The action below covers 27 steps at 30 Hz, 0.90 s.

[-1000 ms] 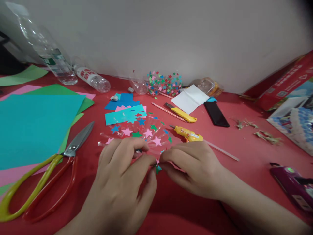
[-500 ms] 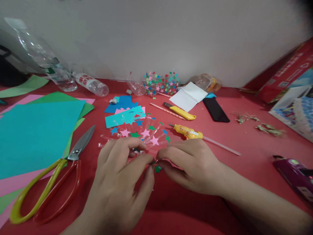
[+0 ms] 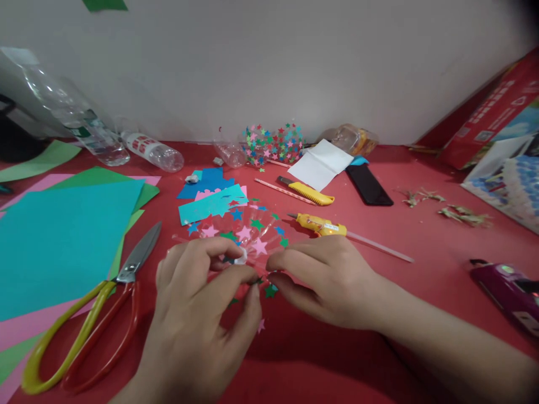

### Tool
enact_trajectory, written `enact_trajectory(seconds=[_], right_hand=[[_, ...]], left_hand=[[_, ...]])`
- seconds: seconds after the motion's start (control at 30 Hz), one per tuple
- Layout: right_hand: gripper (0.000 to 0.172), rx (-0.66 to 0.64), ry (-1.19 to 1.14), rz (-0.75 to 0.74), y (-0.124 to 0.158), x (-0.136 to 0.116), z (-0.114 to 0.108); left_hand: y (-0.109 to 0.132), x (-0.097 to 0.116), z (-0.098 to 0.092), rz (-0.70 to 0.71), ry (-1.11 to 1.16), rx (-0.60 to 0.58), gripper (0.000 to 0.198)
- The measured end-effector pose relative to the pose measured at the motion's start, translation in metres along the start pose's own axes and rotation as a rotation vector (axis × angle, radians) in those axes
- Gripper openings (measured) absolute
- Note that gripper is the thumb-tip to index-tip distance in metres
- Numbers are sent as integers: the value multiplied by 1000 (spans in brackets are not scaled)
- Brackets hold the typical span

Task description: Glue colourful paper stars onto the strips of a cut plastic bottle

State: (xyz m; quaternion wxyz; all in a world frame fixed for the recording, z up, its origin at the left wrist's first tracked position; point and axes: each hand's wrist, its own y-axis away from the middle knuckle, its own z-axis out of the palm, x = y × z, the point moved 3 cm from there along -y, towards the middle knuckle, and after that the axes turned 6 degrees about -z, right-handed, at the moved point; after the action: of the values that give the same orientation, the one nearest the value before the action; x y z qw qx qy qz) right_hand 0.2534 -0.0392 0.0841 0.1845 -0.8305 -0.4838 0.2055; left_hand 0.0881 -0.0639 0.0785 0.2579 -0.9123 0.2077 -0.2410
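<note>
Under my hands lies a clear plastic piece point(image 3: 248, 216) cut into fanned-out strips, with pink, blue, green and red stars on them. The thumb and index finger of my left hand point(image 3: 197, 303) are pinched on a small dark green bit that looks like a paper star point(image 3: 258, 280). Beside it, my right hand point(image 3: 328, 280) has its thumb and forefinger closed at the end of a strip; what lies between them is mostly hidden. A white round part point(image 3: 241, 257) shows at the fan's middle, behind my left fingers. A pink star point(image 3: 261, 325) shows below.
Scissors point(image 3: 130, 266) and coloured paper point(image 3: 63, 241) lie left. Beyond are a turquoise strip point(image 3: 210, 206), a yellow cutter point(image 3: 311, 193), a glue gun point(image 3: 320, 225), a phone point(image 3: 370, 185) and a star-covered plastic piece point(image 3: 273, 145). Bottles point(image 3: 151, 150) lie by the wall; a purple device point(image 3: 505, 292) is right.
The view has shifted slightly. My left fingers have drawn a little away from my right fingertips. The white round part and the lower pink star now show more clearly.
</note>
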Motion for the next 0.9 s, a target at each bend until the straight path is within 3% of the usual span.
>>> enact_trajectory(seconds=[0.57,0.9], right_hand=[[25,-21,18,33,0,3,-1],[25,-68,-23,61,1,3,-2]], left_hand=[[-2,-12,-1,-99,11,89,11],[-3,-18,1,-141,23,67,11]])
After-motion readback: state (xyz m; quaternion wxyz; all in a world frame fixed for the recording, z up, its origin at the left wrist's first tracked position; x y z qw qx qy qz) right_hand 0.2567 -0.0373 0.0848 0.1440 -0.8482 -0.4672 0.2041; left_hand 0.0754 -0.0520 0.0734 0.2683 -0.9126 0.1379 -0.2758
